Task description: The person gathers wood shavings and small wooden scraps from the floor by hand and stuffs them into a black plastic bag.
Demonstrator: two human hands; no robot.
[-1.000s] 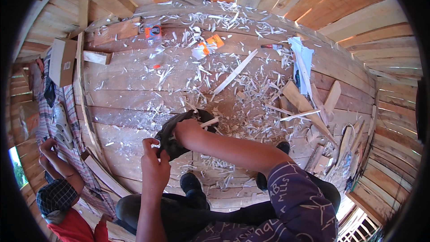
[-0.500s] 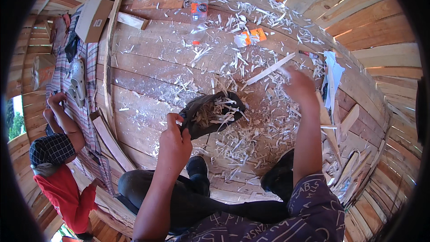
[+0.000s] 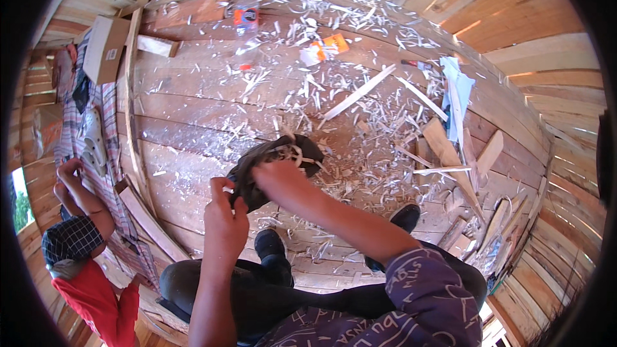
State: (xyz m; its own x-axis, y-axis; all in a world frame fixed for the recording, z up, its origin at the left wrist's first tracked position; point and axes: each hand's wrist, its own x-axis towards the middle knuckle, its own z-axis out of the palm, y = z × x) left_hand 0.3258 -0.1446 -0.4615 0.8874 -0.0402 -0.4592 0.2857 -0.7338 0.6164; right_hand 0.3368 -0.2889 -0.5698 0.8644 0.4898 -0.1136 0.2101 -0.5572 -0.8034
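Observation:
A dark bag (image 3: pixel 311 149) with pale wood shavings in its mouth rests on the plank floor in front of me. My left hand (image 3: pixel 226 211) is closed on the near-left edge of the bag, thumb and fingers pinching the cloth. Over the bag's opening lies my right hand (image 3: pixel 275 178), reaching across from the right. Its fingers dip into the mouth and are hidden, so what they hold does not show. Loose wood shavings (image 3: pixel 350 183) cover the floor just right of the bag.
A long wood strip (image 3: pixel 360 93), an orange-and-white packet (image 3: pixel 324 49) and a clear bottle (image 3: pixel 246 32) lie beyond the bag. Offcuts (image 3: pixel 450 154) and blue-white sheeting (image 3: pixel 455 93) are at the right. At the left, a person in red (image 3: pixel 96 302) is beside a striped cloth with clogs (image 3: pixel 94 138).
My right hand has swung from above the shavings at the right to the bag's mouth. The left hand still grips the bag's edge. The whole view has shifted slightly.

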